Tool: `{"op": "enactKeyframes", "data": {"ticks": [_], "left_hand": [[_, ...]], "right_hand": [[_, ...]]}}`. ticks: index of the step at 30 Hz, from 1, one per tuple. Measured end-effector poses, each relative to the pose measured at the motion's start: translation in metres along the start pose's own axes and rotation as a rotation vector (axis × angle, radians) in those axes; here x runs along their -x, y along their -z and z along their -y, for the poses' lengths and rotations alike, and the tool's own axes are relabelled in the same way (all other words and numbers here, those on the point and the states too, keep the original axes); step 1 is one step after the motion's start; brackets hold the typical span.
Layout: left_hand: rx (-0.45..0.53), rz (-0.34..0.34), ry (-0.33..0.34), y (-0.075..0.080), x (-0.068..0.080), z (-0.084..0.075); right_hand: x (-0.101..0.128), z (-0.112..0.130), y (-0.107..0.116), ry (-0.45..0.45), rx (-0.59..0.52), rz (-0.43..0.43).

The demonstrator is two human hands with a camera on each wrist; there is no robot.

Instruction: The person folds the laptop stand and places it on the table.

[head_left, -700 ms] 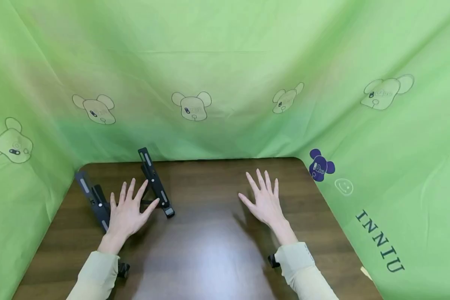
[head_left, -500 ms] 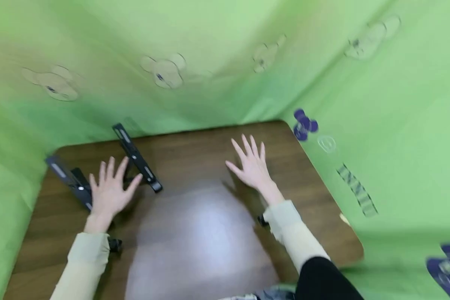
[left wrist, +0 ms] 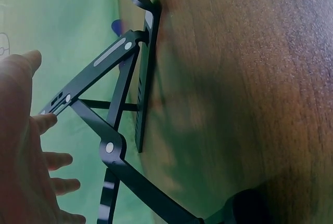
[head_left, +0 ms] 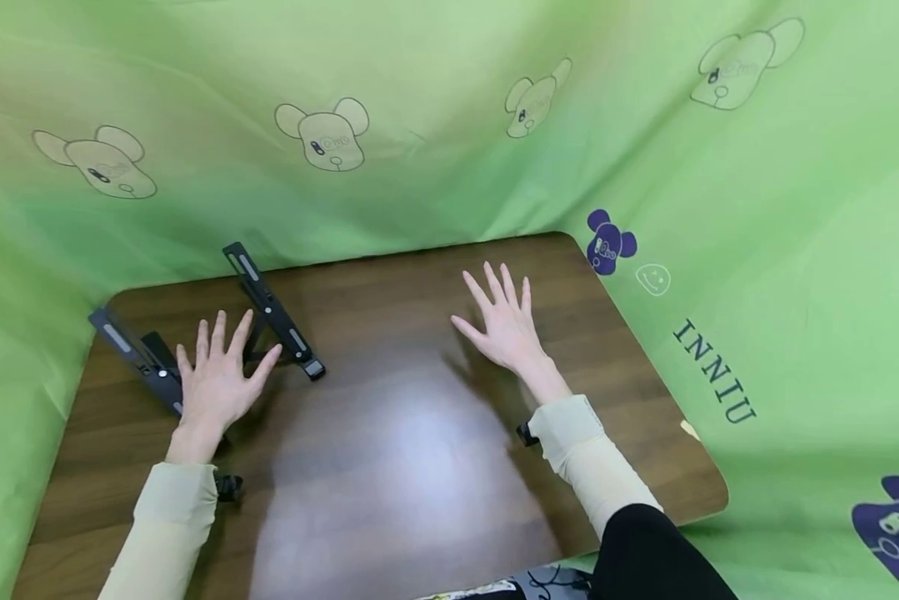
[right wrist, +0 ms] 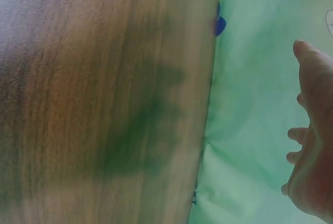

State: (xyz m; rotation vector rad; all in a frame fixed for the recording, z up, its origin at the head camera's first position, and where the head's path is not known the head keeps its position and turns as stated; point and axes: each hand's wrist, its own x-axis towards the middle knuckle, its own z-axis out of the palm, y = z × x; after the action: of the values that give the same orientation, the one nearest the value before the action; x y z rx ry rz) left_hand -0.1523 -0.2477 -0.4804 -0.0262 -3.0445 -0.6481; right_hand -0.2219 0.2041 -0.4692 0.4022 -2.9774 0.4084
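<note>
On the left of the wooden table (head_left: 389, 333) stands a dark folding laptop stand (head_left: 272, 312), its two arms unfolded and joined by crossbars. My left hand (head_left: 217, 383) is spread over the near part of the stand, hiding some of it, and holds nothing. In the left wrist view, the stand's hinged legs (left wrist: 112, 146) rise from the tabletop beside that hand (left wrist: 26, 146); contact between them is unclear. My right hand (head_left: 505, 329) hovers above the right side of the table with fingers spread. In the right wrist view, this hand (right wrist: 317, 130) also holds nothing.
A green curtain (head_left: 434, 183) printed with bear heads hangs along the back and both sides of the table. Small black wrist cameras show under the left cuff (head_left: 229, 487) and right cuff (head_left: 526, 434). Cables (head_left: 546, 577) lie beyond the near edge.
The head view has turned right and downward, so table, stand and hands appear higher and further left. Both hands keep their spread pose, and the stand stays put on the table.
</note>
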Motion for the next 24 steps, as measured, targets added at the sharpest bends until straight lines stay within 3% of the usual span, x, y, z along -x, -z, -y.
{"op": "enactKeyframes", "data": {"ticks": [13,24], "left_hand": [[-0.005,0.006,0.002,-0.016,0.006,-0.005],[-0.001,0.01,0.004,-0.039,0.01,-0.006]], "right_hand": [[0.015,-0.011,-0.013,-0.014,-0.031,0.007],[0.031,-0.024,-0.033,-0.013,-0.045,-0.006]]}}
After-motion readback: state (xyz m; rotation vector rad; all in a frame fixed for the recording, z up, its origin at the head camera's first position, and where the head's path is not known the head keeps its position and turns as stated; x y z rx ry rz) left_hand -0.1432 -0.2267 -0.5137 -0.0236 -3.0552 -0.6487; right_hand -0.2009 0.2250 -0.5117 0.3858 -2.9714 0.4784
